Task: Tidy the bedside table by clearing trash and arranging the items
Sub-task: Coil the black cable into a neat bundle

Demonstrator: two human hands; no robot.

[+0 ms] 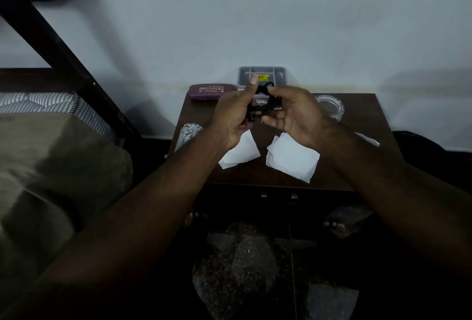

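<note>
Head view: left hand (231, 117) and right hand (293, 112) both grip the black cable (264, 92), coiling it, I judge; next, the grey organiser (281, 70) at twelve o'clock.

A pale, plain plastered wall (255, 25) fills the upper half of the view, crossed by soft grey shadows. The light is dim and cool. A dark brown wooden tabletop (362, 120) stands flush against the wall, with two small metal handles (264, 195) on the front below its near edge. To the left lies a bed: a dark frame beam (63, 51) slants down across the wall, a striped mattress (38, 103) sits beneath it, and an olive-drab cover (51, 166) lies over the near part. The floor (242, 268) is dark, speckled stone with a thin seam.
</note>
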